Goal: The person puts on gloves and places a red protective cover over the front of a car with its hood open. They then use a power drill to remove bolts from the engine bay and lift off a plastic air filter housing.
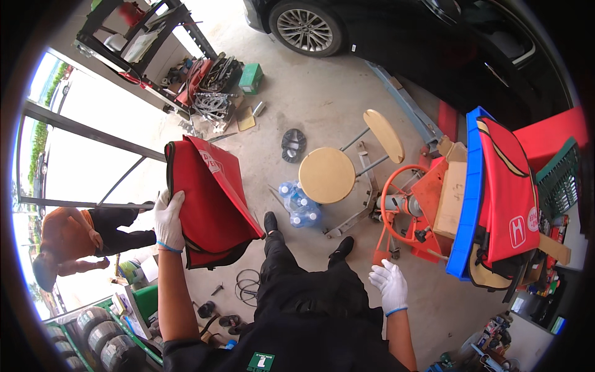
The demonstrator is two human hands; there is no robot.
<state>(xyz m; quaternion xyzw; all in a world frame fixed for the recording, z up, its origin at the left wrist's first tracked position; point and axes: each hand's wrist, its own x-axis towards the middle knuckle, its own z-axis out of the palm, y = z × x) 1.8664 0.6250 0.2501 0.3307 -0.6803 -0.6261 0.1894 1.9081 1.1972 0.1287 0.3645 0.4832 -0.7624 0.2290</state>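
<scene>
My left hand (168, 220), in a white knitted glove with a blue cuff, grips the left edge of a red fabric cover (214, 198). The cover looks folded, has black trim and white print, and hangs out to the left of my legs. My right hand (390, 286), gloved the same way, is held out low on the right with its fingers stretched and nothing in them. Nearest to it is an orange stand with a round handwheel (387, 201). A second red cover (511, 204) lies over a blue tray (465, 192) farther right.
A round-seated stool (327, 175) stands ahead, beside wrapped water bottles (299, 203). A black car (434, 49) is at the back right. Tools and parts crowd a metal rack (142, 43). Another person (80, 232) is at the left; tyres (108, 338) sit lower left. Cables (246, 286) lie on the floor.
</scene>
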